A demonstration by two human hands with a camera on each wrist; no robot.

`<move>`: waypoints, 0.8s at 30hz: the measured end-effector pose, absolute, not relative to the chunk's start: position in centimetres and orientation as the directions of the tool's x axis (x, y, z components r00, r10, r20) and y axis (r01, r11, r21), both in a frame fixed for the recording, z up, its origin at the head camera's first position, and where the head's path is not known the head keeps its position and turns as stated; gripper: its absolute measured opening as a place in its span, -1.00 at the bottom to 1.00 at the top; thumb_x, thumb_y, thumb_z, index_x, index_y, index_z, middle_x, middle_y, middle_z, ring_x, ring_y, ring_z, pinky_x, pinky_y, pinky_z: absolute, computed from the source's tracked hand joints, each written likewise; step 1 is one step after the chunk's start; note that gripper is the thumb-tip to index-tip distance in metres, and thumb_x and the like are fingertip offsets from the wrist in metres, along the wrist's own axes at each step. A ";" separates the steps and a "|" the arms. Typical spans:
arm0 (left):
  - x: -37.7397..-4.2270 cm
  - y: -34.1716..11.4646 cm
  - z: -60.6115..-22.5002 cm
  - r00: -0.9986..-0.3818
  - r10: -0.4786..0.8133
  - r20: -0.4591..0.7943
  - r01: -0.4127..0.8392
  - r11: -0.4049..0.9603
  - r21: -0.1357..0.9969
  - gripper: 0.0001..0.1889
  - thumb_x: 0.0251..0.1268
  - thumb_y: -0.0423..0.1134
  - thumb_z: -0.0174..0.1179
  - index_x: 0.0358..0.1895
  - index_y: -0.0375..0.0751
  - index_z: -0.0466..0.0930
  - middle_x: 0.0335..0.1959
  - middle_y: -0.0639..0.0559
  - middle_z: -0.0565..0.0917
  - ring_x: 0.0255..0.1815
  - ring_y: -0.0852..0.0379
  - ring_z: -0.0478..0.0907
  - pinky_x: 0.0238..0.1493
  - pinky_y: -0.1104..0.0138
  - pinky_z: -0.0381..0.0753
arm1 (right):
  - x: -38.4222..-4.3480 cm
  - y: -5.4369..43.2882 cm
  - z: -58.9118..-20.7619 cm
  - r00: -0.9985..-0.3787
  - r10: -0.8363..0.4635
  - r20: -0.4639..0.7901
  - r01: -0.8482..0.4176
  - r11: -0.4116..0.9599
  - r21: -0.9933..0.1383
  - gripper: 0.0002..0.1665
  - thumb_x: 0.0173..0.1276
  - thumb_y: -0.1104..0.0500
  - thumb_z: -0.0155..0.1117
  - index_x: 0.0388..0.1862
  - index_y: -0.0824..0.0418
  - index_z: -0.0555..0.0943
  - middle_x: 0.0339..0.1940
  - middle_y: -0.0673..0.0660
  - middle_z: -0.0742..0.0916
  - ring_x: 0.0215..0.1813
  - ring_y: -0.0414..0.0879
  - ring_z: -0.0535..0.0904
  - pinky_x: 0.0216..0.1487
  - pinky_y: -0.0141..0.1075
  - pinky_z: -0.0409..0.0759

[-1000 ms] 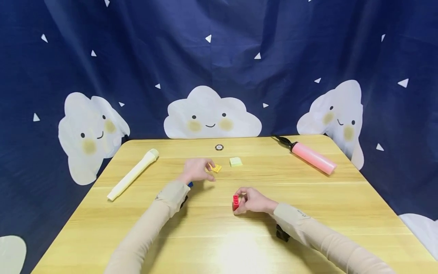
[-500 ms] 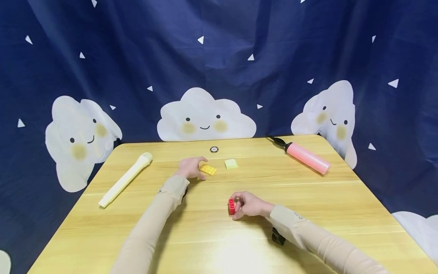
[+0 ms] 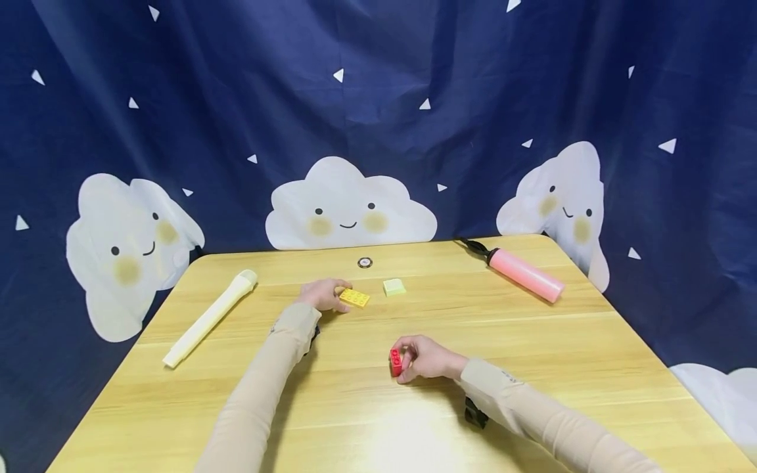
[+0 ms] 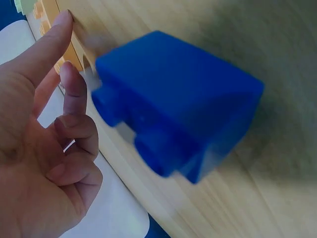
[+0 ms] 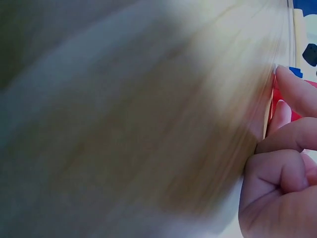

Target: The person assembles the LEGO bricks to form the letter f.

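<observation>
My left hand (image 3: 321,295) pinches a flat yellow toy brick (image 3: 355,297) by its left end, studs facing up. In the left wrist view a blue toy brick (image 4: 178,84) sits on the table close to that wrist; in the head view the left arm hides it. Nearer the front, my right hand (image 3: 430,358) holds a red toy brick (image 3: 395,362) between thumb and fingers, with its studs showing. Fingers cover much of the red brick (image 5: 277,96) in the right wrist view. A pale green brick (image 3: 393,287) lies just right of the yellow one.
At the table's (image 3: 532,368) back middle lies a small round black-and-white disc (image 3: 365,262). A cream microphone-shaped stick (image 3: 213,317) lies on the left, and a pink hand pump (image 3: 526,274) at the back right. A blue cloud-print curtain (image 3: 378,79) hangs behind the table.
My left hand has drawn the yellow brick slightly left, and more of its studded top shows. The blue brick has gone behind the left arm. The right hand keeps holding the red brick.
</observation>
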State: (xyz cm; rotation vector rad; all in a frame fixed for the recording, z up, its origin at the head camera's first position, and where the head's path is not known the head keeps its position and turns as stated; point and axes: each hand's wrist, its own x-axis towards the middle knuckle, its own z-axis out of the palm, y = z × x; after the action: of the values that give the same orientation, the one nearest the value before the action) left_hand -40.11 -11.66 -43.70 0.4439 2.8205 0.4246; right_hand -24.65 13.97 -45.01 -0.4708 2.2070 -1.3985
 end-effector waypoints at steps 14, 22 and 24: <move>-38.6 -11.2 -43.2 -0.945 0.296 -0.136 0.253 0.930 0.265 -0.61 0.01 0.00 0.41 -0.07 0.03 0.60 -0.43 0.14 0.64 -0.42 0.13 0.44 -0.27 0.23 0.26 | -24.4 13.8 -45.2 -0.841 -0.499 -0.208 -0.022 0.417 -0.909 -0.51 -0.06 0.44 0.46 -0.08 0.31 0.57 -0.49 0.09 0.59 -0.44 -0.16 0.42 -0.51 -0.45 0.36; -37.7 -10.3 -42.9 -0.961 0.269 -0.060 0.251 0.944 0.214 -0.58 -0.15 0.12 0.47 -0.18 0.09 0.65 -0.30 0.17 0.66 -0.32 0.16 0.50 -0.35 0.22 0.31 | -24.5 13.9 -45.4 -0.842 -0.502 -0.197 -0.030 0.408 -0.913 -0.50 -0.07 0.43 0.46 -0.07 0.32 0.58 -0.50 0.06 0.58 -0.43 -0.16 0.44 -0.48 -0.44 0.38; -37.4 -10.0 -42.8 -0.959 0.279 -0.041 0.265 0.941 0.210 -0.58 -0.17 0.13 0.47 -0.19 0.10 0.66 -0.28 0.16 0.64 -0.28 0.16 0.51 -0.34 0.19 0.34 | -24.5 14.0 -45.5 -0.841 -0.506 -0.192 -0.035 0.405 -0.914 -0.50 -0.07 0.43 0.46 -0.07 0.33 0.58 -0.49 0.07 0.59 -0.42 -0.16 0.45 -0.46 -0.44 0.39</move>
State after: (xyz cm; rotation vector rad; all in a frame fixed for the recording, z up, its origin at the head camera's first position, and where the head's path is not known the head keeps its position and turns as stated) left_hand -37.40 -10.03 -42.83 0.4242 3.0264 0.3128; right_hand -24.53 14.01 -45.49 -0.4627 2.2236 -1.4297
